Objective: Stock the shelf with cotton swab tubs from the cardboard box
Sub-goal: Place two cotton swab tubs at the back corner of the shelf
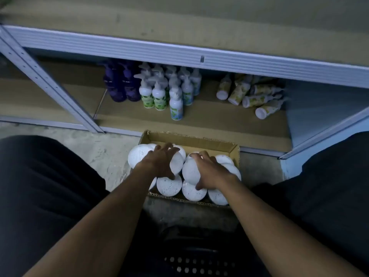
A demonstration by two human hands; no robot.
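Note:
A cardboard box (235, 153) sits on the floor in front of the shelf, packed with several round white cotton swab tubs. My left hand (159, 161) wraps around one tub (177, 162) raised above the others. My right hand (209, 172) grips a second raised tub (190, 170) beside it. More tubs lie below, such as one (169, 185) at the box's near edge and one (137, 154) at the far left. The bottom shelf board (209, 118) lies just beyond the box.
On the bottom shelf stand purple bottles (121, 84) and white pump bottles (169, 88); several yellow-labelled bottles (255, 96) lie tipped over at the right. A slanted metal upright (48, 80) crosses at the left. My dark-clothed knees flank the box. A perforated black stool (195, 262) is beneath me.

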